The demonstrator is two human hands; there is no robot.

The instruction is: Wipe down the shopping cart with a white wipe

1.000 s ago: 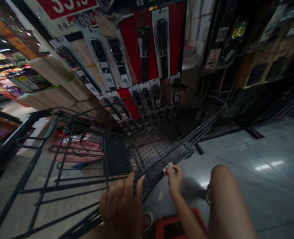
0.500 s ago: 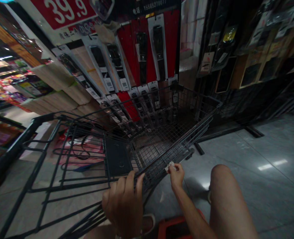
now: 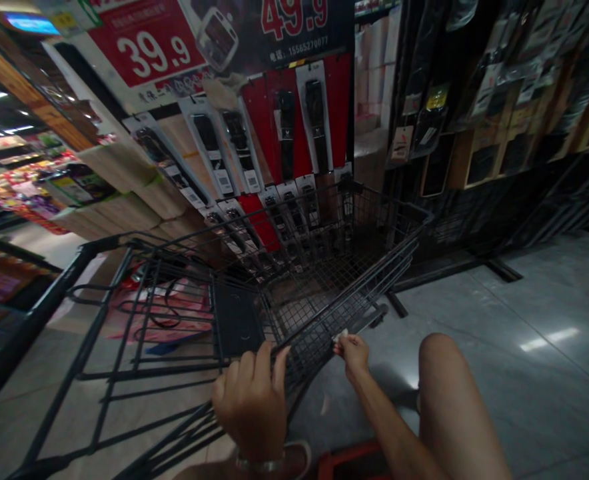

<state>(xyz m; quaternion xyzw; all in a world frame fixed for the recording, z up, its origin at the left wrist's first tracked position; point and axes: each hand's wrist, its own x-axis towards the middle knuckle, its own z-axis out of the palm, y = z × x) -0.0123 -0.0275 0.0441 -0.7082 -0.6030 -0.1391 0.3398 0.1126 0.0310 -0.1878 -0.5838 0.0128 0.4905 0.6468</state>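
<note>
A dark metal shopping cart (image 3: 319, 313) stands right in front of me, its wire basket reaching away toward the display. My left hand (image 3: 252, 397) is closed over the cart's near top rail, with a bracelet or watch band at the wrist. Lower and to the right, my right hand (image 3: 353, 352) pinches a small crumpled white wad, perhaps tissue or cloth (image 3: 342, 335), against the outer side of the basket's wires. Most of the wad is hidden by the fingers. A dark panel (image 3: 237, 317) sits in the cart near my left hand.
Packaged belts (image 3: 317, 120) hang on a rack beyond the cart, under a price sign (image 3: 149, 50). More packaged goods (image 3: 479, 160) hang at the right. My bare knee (image 3: 447, 373) and an orange-red stool or crate edge (image 3: 327, 463) are close below. Grey tile floor (image 3: 474, 320) lies right.
The view has tilted up slightly, showing more of the price signs. My right hand has turned a little, and less of the white wad shows. My left hand stays on the rail.
</note>
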